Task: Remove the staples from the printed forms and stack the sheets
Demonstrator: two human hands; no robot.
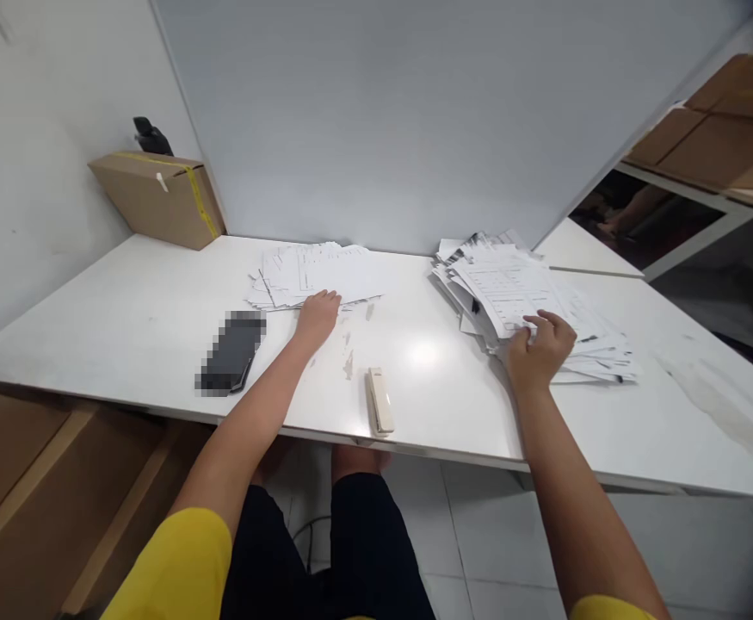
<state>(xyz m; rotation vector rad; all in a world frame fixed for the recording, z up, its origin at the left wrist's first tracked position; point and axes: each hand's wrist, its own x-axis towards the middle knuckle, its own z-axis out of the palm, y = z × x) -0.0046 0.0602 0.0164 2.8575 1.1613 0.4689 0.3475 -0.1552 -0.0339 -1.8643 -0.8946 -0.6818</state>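
Observation:
My left hand (319, 317) rests at the near edge of a low, uneven pile of printed papers (315, 269). Its fingers are together and curled over the edge of the sheets, the thumb mostly hidden. On the other side, my right hand (542, 349) is over the front of a taller, messy stack of printed papers (498, 280). The thumb and fingers there are bent but apart, touching the top sheet near its lower edge. Between my arms, a cream-coloured stapler (379, 400) lies close to the table's front edge.
A dark phone (232, 353), partly blurred out, lies left of my left forearm on the white table (124, 301). A taped cardboard box (160, 198) stands at the back left, a black object (151, 136) behind it. More cardboard boxes (725, 129) sit on a shelf at right.

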